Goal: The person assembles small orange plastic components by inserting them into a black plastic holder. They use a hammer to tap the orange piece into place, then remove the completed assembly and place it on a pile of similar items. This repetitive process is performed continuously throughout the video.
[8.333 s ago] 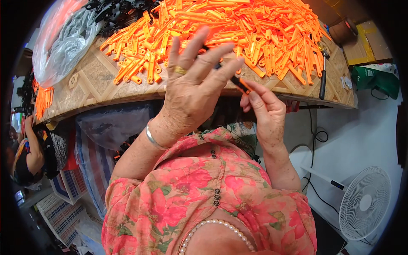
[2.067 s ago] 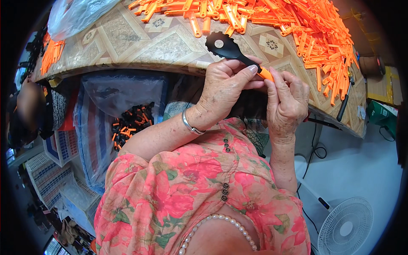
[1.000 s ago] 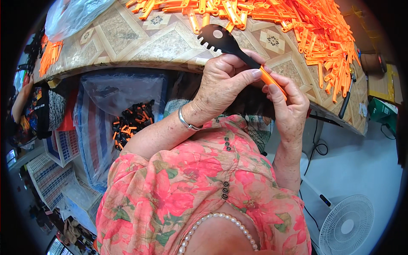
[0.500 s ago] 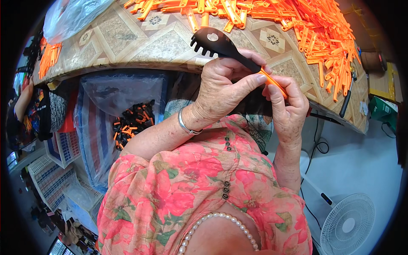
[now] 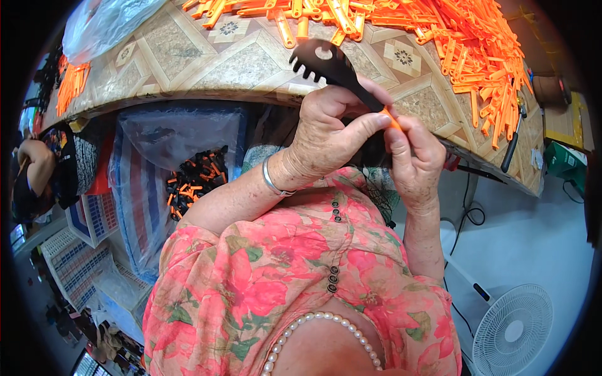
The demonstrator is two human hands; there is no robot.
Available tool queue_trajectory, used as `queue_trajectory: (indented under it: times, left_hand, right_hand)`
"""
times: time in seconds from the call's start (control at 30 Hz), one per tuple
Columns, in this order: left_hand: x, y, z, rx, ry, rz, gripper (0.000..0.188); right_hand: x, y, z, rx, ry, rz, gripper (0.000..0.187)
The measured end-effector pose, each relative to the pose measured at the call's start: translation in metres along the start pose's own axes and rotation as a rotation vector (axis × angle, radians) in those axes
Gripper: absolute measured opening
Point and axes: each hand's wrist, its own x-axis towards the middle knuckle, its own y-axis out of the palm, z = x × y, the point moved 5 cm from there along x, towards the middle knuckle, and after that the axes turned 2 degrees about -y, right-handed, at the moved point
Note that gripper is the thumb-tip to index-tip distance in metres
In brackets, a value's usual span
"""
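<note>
Both hands [image 5: 332, 133] pinch a black toothed spoon [image 5: 340, 74] (left at its neck, right seemingly on the orange handle [image 5: 393, 118]).

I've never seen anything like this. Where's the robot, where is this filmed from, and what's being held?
There's no robot here, just a person's two bare hands. The camera sits on that person's head, looking down; its wide lens bends straight edges.

The left hand grips a black spoon with teeth and a round hole, around its neck. The right hand pinches the orange handle at its lower end, though fingers hide much of it.

On the patterned table lies an orange pile of long plastic pieces, with a plastic bag at the far left.
</note>
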Motion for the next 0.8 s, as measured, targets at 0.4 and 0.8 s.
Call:
queue_trajectory:
  times: [0.4, 0.8]
  left_hand:
    - [-0.012, 0.020, 0.004, -0.750, -0.623, 0.505, 0.062]
    - [-0.025, 0.003, 0.027, -0.214, -0.611, -0.033, 0.026]
  right_hand:
    - [0.001, -0.041, 0.002, -0.597, -0.536, 0.026, 0.037]
    - [-0.034, -0.224, -0.157, -1.221, 0.380, -0.403, 0.045]
